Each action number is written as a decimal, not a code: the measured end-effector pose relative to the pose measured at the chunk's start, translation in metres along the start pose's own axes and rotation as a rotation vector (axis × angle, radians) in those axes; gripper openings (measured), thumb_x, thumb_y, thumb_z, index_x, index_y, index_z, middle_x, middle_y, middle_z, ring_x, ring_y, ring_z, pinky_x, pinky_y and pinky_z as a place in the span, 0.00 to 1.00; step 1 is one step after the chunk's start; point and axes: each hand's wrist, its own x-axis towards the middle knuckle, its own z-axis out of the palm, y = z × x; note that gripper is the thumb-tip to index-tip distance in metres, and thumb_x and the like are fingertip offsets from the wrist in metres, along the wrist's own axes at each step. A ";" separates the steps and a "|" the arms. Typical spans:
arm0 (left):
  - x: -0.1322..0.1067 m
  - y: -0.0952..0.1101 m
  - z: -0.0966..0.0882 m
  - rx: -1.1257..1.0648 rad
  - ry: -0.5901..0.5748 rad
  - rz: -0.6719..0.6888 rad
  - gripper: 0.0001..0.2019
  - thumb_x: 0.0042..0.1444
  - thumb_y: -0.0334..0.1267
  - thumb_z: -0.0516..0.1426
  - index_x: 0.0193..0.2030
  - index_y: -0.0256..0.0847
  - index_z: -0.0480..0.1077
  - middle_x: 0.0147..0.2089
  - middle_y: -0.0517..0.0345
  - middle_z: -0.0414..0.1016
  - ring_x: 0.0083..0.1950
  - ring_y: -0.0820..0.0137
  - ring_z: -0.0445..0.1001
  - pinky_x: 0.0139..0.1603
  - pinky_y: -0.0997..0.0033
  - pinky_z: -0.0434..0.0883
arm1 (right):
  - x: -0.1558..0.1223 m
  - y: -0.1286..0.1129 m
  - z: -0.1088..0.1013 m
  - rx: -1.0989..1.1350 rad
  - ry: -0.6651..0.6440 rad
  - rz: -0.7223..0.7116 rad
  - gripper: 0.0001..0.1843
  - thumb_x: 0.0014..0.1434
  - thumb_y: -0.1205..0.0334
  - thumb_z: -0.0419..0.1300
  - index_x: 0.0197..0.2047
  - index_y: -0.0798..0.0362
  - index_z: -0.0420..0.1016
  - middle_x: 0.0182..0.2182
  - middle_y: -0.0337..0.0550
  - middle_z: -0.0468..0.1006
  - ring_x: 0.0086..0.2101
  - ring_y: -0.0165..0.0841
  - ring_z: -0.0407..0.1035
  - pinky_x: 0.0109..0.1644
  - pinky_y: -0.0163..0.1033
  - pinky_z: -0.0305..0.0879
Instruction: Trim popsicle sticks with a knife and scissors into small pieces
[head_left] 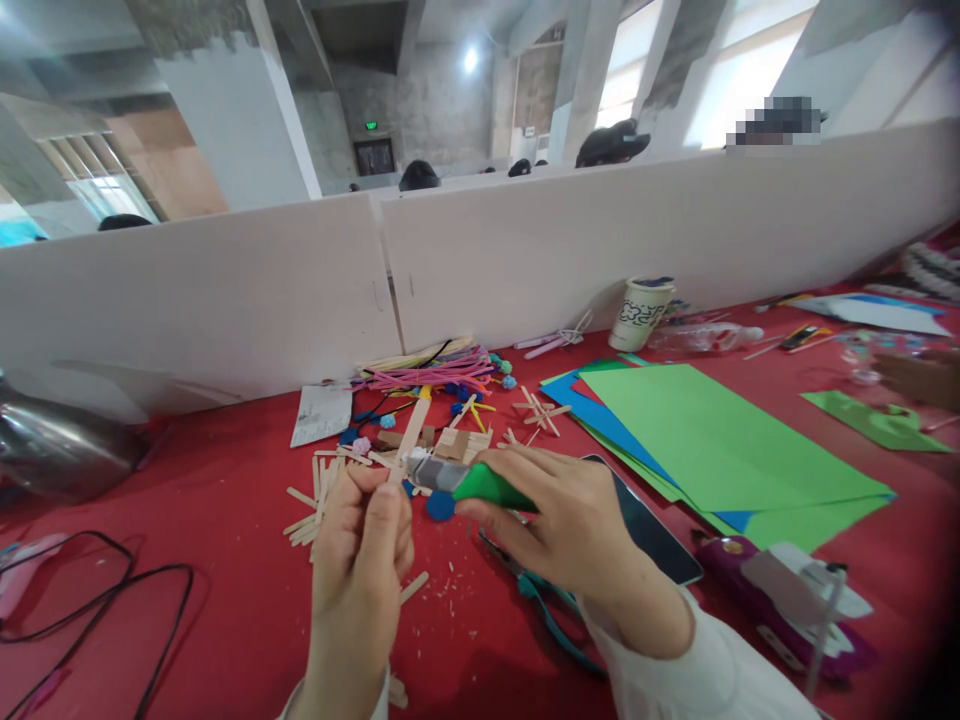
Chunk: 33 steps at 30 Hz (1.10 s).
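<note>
My left hand (366, 540) is closed around the lower end of a wooden craft stick (411, 436), which tilts up and slightly right. In my right hand (559, 520) is a green utility knife (487, 486), its wide grey blade pointing left against or very near the stick's edge; exact contact is hard to make out. Below and behind the hands lie several loose craft sticks (304, 525) and small wood shavings (450, 600). Partly under my right forearm are teal-handled pliers or scissors (551, 610), and a dark phone (652, 530) lies beside my right wrist.
Green paper sheets (735, 430) lie to the right. Pipe cleaners (435, 368) and a paper cup (641, 315) stand near the white partition (525, 255). A purple glue gun (795, 610) is at right, a metal kettle (67, 440) at left. Another person's hand (919, 380) shows far right.
</note>
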 end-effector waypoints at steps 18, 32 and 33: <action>0.007 -0.008 -0.006 0.066 0.020 0.001 0.12 0.52 0.45 0.57 0.29 0.40 0.59 0.18 0.71 0.52 0.18 0.83 0.50 0.18 0.85 0.52 | -0.003 -0.005 0.003 0.107 -0.197 0.056 0.18 0.61 0.49 0.50 0.32 0.55 0.70 0.22 0.40 0.75 0.22 0.28 0.67 0.24 0.32 0.51; 0.008 -0.009 -0.008 0.082 0.021 0.020 0.12 0.52 0.44 0.57 0.30 0.41 0.60 0.18 0.71 0.54 0.18 0.83 0.52 0.18 0.85 0.53 | -0.001 -0.005 0.003 -0.012 -0.079 -0.023 0.21 0.62 0.47 0.49 0.32 0.55 0.73 0.26 0.43 0.79 0.24 0.31 0.72 0.27 0.34 0.59; 0.008 -0.010 -0.008 0.080 0.021 0.021 0.11 0.52 0.44 0.57 0.31 0.41 0.60 0.18 0.71 0.54 0.18 0.83 0.52 0.18 0.85 0.53 | -0.001 -0.004 0.003 -0.015 -0.077 -0.025 0.21 0.61 0.47 0.49 0.33 0.55 0.73 0.26 0.43 0.79 0.25 0.31 0.73 0.27 0.33 0.59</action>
